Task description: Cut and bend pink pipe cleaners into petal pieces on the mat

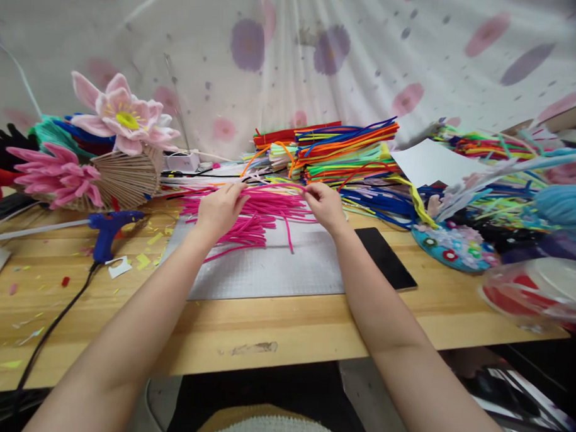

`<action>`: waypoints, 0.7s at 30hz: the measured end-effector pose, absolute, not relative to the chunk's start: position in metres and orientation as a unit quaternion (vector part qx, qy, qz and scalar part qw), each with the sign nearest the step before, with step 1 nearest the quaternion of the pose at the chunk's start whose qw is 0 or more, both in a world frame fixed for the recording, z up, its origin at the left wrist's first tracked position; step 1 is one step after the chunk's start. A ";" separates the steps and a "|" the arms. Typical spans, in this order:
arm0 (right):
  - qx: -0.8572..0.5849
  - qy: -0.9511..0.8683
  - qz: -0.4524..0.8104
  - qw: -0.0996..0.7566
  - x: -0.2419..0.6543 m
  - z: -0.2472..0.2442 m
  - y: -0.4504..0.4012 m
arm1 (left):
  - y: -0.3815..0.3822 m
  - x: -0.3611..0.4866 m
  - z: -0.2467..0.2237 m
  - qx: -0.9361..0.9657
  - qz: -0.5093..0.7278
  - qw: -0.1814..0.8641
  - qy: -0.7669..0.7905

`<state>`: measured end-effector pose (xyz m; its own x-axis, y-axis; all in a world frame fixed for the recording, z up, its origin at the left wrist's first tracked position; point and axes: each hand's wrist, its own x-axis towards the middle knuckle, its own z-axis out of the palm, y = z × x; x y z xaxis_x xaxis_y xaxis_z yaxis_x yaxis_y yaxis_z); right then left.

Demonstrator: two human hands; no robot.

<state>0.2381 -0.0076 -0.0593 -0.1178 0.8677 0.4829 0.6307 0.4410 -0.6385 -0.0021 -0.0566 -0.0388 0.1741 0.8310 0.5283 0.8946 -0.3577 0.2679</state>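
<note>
Between my two hands stretches a pink pipe cleaner (274, 187), its left part pinched by my left hand (221, 208) and its right end by my right hand (325, 206). Both hands are closed. Under and between them, many pink pipe cleaners (250, 230) lie in piles on a grey cutting mat (276, 275). One short pink piece (288, 233) sticks out toward the front of the mat. Part of the piles is hidden behind my left hand.
A blue glue gun (108, 230) with its cord lies left, near pink fabric-like flowers (126, 117) and a fan (129, 176). Bundles of coloured pipe cleaners (347, 149) stand behind. A black tablet-like slab (385, 257), a decorated blue piece (450, 247) and a plastic-wrapped container (540, 291) are right.
</note>
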 end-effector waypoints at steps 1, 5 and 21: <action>-0.508 -0.709 0.178 0.455 0.239 -0.060 -0.006 | -0.056 -0.006 -0.042 -0.746 -0.320 0.031 -0.583; -0.437 -0.643 0.407 0.479 0.226 -0.063 -0.010 | -0.057 -0.001 -0.059 -0.635 -0.460 -0.182 -0.594; -0.362 -0.648 0.550 0.383 0.166 -0.086 -0.043 | -0.079 0.043 -0.093 -0.380 -0.518 -0.621 -0.450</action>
